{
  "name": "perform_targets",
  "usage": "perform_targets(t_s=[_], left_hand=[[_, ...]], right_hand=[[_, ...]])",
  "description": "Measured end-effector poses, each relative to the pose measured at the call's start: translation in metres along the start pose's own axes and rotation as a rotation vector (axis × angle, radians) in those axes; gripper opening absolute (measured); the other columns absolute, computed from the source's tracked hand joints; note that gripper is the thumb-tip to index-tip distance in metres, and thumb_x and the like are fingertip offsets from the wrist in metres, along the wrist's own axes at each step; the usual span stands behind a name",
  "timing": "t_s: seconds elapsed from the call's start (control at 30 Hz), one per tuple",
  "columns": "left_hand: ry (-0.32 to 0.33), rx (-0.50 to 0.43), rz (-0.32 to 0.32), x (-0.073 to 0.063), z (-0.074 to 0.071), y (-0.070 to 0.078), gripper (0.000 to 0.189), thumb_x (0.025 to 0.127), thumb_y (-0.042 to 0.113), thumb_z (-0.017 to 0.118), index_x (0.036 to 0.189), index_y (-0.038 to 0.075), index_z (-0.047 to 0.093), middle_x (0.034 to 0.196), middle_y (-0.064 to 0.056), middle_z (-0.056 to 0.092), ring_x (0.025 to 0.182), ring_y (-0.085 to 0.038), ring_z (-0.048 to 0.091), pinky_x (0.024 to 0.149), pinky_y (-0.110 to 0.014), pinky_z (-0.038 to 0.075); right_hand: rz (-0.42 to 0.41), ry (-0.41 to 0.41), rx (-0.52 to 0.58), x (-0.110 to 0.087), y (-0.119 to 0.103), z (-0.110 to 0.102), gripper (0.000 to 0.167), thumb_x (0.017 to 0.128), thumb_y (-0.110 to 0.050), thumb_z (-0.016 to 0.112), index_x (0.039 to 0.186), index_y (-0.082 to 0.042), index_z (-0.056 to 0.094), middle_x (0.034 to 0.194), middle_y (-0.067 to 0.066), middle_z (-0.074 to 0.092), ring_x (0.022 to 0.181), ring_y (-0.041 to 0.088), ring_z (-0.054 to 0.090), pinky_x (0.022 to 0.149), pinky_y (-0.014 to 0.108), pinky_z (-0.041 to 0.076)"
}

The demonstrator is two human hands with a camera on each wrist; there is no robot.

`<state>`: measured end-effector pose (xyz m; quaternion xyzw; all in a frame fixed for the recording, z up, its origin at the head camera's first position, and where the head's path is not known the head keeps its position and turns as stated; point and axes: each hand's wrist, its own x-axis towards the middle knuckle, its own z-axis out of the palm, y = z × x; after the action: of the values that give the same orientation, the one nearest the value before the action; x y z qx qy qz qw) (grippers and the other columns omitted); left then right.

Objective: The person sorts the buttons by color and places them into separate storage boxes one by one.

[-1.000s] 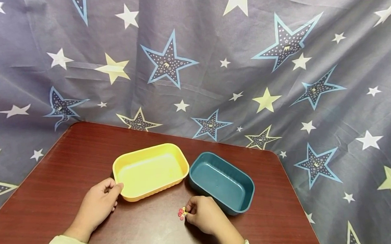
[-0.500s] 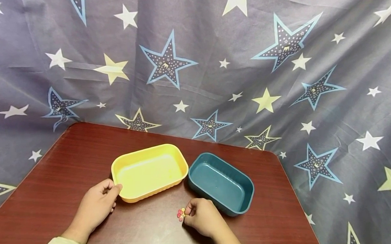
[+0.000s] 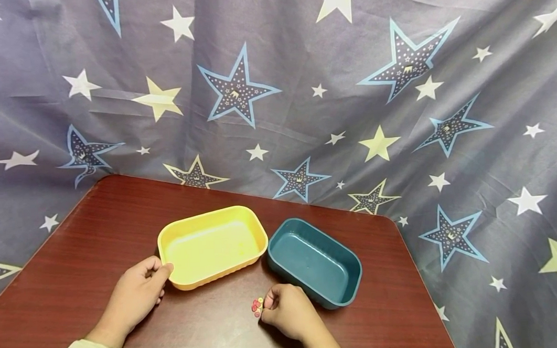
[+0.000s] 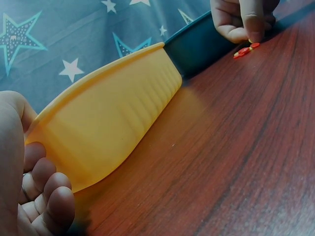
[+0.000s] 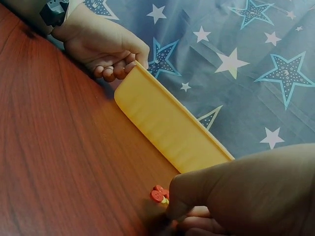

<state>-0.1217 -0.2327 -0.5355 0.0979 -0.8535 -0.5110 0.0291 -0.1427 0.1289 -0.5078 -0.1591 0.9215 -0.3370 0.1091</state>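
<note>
My left hand (image 3: 140, 294) pinches the near left corner of a yellow plastic tray (image 3: 189, 279), thumb over the rim and the other fingers curled against the outside wall. My right hand (image 3: 292, 310) is low on the table, in front of a dark teal tray (image 3: 311, 256). Its thumb and fingertips pinch at a small cluster of red and yellow buttons (image 3: 256, 307). Red buttons (image 5: 157, 195) show beside the fingertips in the right wrist view. A yellow one (image 4: 251, 42) peeks out under the fingertip in the left wrist view. The fingers hide part of the cluster.
Both trays stand close together on a dark red wooden table (image 3: 120, 219), their near corners almost touching. A grey curtain (image 3: 294, 115) printed with stars hangs behind the table and along its sides. A dark wrist strap (image 5: 53, 12) sits on the left wrist.
Both hands stay in place at the tray corner and the buttons. The whole view shifts very slightly; the trays have not visibly moved on the table.
</note>
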Motion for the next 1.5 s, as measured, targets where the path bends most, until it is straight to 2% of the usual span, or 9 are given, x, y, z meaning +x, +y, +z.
perform_targets(t_s=[0.17, 0.57, 0.83, 1.17, 1.5], left_hand=[[0.001, -0.002, 0.002, 0.000, 0.000, 0.001, 0.045, 0.116, 0.052, 0.061, 0.093, 0.013, 0.060, 0.069, -0.001, 0.065, 0.058, -0.017, 0.063, 0.054, -0.031, 0.050], [0.000, -0.004, 0.000, -0.001, 0.000, -0.001, 0.046, 0.115, 0.052, 0.061, 0.093, 0.013, 0.060, 0.070, 0.000, 0.065, 0.058, -0.017, 0.063, 0.053, -0.031, 0.051], [0.003, -0.006, 0.011, -0.002, 0.000, -0.001, 0.047, 0.116, 0.052, 0.060, 0.092, 0.013, 0.059, 0.070, -0.002, 0.065, 0.058, -0.018, 0.064, 0.054, -0.032, 0.052], [0.006, -0.017, 0.042, -0.001, 0.000, -0.003, 0.045, 0.116, 0.050, 0.060, 0.091, 0.012, 0.059, 0.069, -0.002, 0.065, 0.057, -0.018, 0.063, 0.053, -0.032, 0.051], [0.007, -0.011, 0.035, -0.001, -0.001, -0.003, 0.045, 0.116, 0.051, 0.061, 0.092, 0.012, 0.059, 0.069, -0.002, 0.065, 0.057, -0.018, 0.063, 0.053, -0.032, 0.051]], right_hand=[[-0.005, 0.018, 0.004, -0.002, 0.001, 0.001, 0.023, 0.075, -0.013, 0.088, 0.073, -0.022, 0.067, 0.065, -0.015, 0.060, 0.062, 0.001, 0.052, 0.062, 0.022, 0.045], [-0.015, 0.018, 0.161, -0.002, 0.014, -0.002, 0.017, 0.080, -0.007, 0.081, 0.078, -0.019, 0.069, 0.065, -0.012, 0.064, 0.056, -0.001, 0.056, 0.057, 0.019, 0.046], [-0.024, 0.013, 0.190, -0.001, 0.015, -0.003, 0.012, 0.082, -0.005, 0.079, 0.086, -0.014, 0.073, 0.071, -0.010, 0.064, 0.062, -0.001, 0.057, 0.060, 0.019, 0.048], [-0.015, 0.010, 0.217, -0.002, 0.019, 0.000, 0.011, 0.083, -0.005, 0.079, 0.088, -0.014, 0.074, 0.070, -0.010, 0.065, 0.060, 0.000, 0.059, 0.058, 0.020, 0.049], [0.001, 0.015, 0.221, -0.003, 0.017, 0.002, 0.008, 0.086, -0.006, 0.076, 0.091, -0.013, 0.078, 0.067, -0.011, 0.065, 0.057, 0.001, 0.060, 0.058, 0.021, 0.048]])
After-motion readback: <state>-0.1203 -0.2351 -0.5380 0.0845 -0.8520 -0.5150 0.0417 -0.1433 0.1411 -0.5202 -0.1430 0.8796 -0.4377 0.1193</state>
